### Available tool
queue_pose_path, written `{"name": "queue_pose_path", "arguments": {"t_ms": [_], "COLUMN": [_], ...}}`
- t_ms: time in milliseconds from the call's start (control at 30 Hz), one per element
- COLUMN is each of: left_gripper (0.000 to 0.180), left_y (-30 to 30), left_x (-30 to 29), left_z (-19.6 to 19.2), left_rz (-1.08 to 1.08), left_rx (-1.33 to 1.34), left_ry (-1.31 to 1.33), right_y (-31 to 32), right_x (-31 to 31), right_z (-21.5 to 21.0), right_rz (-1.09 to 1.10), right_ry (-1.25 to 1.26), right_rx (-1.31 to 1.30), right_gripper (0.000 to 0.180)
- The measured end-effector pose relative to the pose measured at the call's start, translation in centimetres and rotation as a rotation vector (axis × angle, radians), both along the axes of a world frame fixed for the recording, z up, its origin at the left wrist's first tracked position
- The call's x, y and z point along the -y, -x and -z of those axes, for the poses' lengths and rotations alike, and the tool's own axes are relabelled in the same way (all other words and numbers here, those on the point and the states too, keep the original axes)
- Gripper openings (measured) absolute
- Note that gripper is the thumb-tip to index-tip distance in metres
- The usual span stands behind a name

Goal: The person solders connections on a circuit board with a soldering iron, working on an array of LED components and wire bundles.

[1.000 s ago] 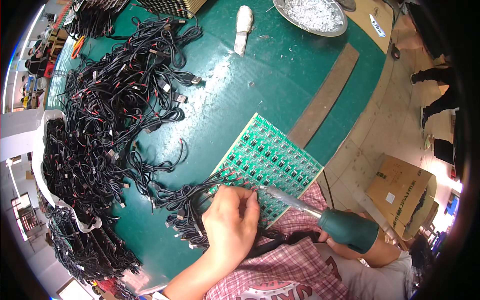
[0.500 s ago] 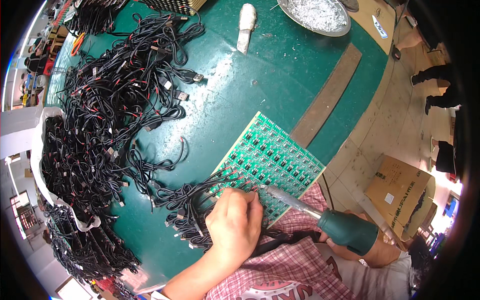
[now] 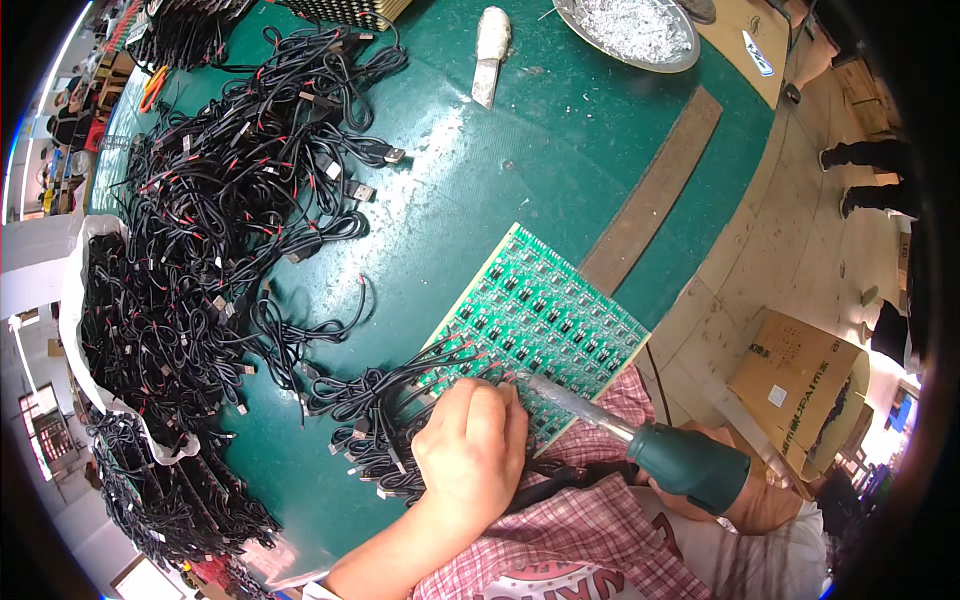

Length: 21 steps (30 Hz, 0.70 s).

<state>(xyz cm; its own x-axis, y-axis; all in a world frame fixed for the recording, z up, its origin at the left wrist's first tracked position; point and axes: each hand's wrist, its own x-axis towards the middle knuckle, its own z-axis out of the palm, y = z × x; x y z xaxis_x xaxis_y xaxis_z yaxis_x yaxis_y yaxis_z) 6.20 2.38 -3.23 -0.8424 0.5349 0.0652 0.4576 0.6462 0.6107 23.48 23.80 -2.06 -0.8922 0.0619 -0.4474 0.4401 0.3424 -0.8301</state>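
Note:
A panel of green circuit boards [image 3: 545, 300] lies slanted at the table's near edge, with small black parts in rows. My left hand [image 3: 472, 440] is closed in a pinch over its lower left part, on a black cable whose end is hidden by the fingers. Several black USB cables [image 3: 365, 395] with red wire ends fan out to the left of that hand, some wire ends resting on the panel. My right hand [image 3: 768, 503] grips the dark green handle of a soldering iron [image 3: 690, 465]. The iron's tip meets the panel just beyond my left fingertips.
A large heap of black USB cables [image 3: 230, 190] covers the table's left side, beside a white-edged bag [image 3: 75, 320] full of more. A wooden strip [image 3: 655, 190], a scraper [image 3: 490, 55] and a metal dish of silvery scraps [image 3: 640, 30] lie beyond the panel. A cardboard box [image 3: 795, 385] stands right.
The soldering iron's handle has shifted slightly left and down, its tip staying near the same spot. My left hand has barely moved. At the far right, people in the background have moved.

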Motion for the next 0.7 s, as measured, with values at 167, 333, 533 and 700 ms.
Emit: {"name": "queue_pose_path", "arguments": {"t_ms": [167,333,533,700], "left_gripper": [0.020,0.019,0.016,0.011], "left_y": [0.1,0.1,0.0,0.5], "left_x": [0.1,0.1,0.2,0.4], "left_z": [-0.1,-0.1,-0.1,-0.7], "left_rz": [0.005,0.007,-0.040,-0.133], "left_rx": [0.008,0.009,0.064,0.276], "left_ry": [0.009,-0.008,-0.044,-0.083], "right_y": [-1.2,-1.4,-1.7,-1.2], "right_x": [-0.9,-0.5,-0.4,-0.3], "right_z": [0.4,0.4,0.6,0.1], "right_rz": [-0.099,-0.101,-0.078,-0.110], "right_ry": [-0.062,-0.064,-0.074,-0.097], "right_rx": [-0.095,-0.030,-0.031,-0.077], "right_gripper": [0.015,0.013,0.013,0.014]}}
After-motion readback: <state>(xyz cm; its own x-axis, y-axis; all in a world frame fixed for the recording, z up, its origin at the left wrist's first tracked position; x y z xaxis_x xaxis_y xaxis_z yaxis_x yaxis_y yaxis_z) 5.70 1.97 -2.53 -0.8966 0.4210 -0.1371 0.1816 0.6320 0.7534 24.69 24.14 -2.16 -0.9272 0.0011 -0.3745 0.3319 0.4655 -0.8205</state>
